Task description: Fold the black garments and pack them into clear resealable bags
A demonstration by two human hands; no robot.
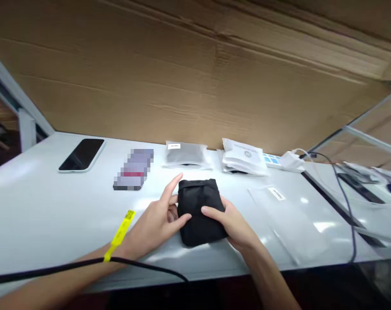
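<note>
Both hands are on one soft, matte black folded fabric bundle (pixel 198 211), squarish and rumpled, lying on the glossy white bench (pixel 36 215) near its front edge. The left hand (pixel 156 221) presses against the bundle's left side, thumb on the cloth, index finger stretched up and loose. The right hand (pixel 232 224) grips the right side, thumb curled over the top of the fabric. A yellow paper band (pixel 119 234) rings the left wrist, and a thin black cable (pixel 85 263) crosses that forearm.

Behind the bundle, along the corrugated brown cardboard wall (pixel 195 77): one dark, glassy smartphone (pixel 82 155) face up, one frosted plastic pouch holding something grey (pixel 186 155), and a stack of white crinkly packets (pixel 243 157). Just right of the hands lies one flat, clear plastic bag with a white label (pixel 289 215), smooth and shiny.
</note>
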